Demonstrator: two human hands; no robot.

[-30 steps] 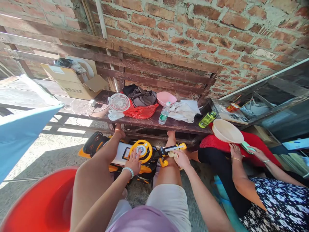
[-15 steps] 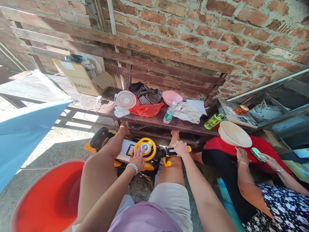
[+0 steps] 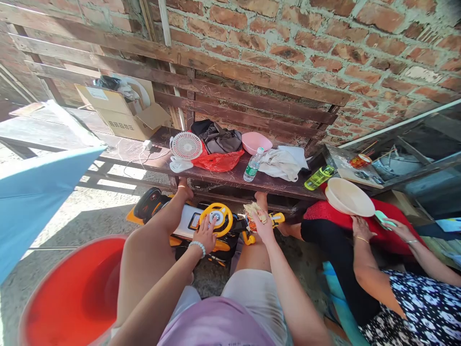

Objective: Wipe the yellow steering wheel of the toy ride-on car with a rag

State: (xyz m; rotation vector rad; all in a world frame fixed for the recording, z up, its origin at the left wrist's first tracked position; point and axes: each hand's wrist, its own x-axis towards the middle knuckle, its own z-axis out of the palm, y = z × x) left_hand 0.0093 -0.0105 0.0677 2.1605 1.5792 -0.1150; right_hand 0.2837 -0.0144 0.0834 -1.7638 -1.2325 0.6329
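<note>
Evidently soft: one crumpled bundle in the right hand

Right hand (image 3: pixel 265 228): grip closed, fingers pinching one crumpled pale bundle (image 3: pixel 255 211), possibly cloth or paper, over the toy's yellow-tipped arm (image 3: pixel 277 219); whether the two touched could not be told. Judged light, limp, easily crushed, best held by its bunched middle. Left hand (image 3: pixel 206 234): fingers extended, laid across the hub of one yellow steering wheel (image 3: pixel 228 217). The single ride-on toy (image 3: pixel 183 222) looked stiff and smooth, perhaps slippery; the wheel's rim seemed its surest hold.

Beyond, on the tabletop (image 3: pixel 231 177): one white fan (image 3: pixel 186 145), one red bag (image 3: pixel 219 161), one pink basin (image 3: pixel 257 142), one water bottle (image 3: pixel 251 168), one green bottle (image 3: pixel 319 178), one cardboard box (image 3: pixel 115 115). Rightward, a co-worker's two hands: one hand (image 3: pixel 362 228) by a single cream bowl (image 3: pixel 348 197), the other hand (image 3: pixel 398 229) holding one pale green object (image 3: pixel 382 217), too small to identify. Far left, one red tub (image 3: pixel 68 288).
</note>
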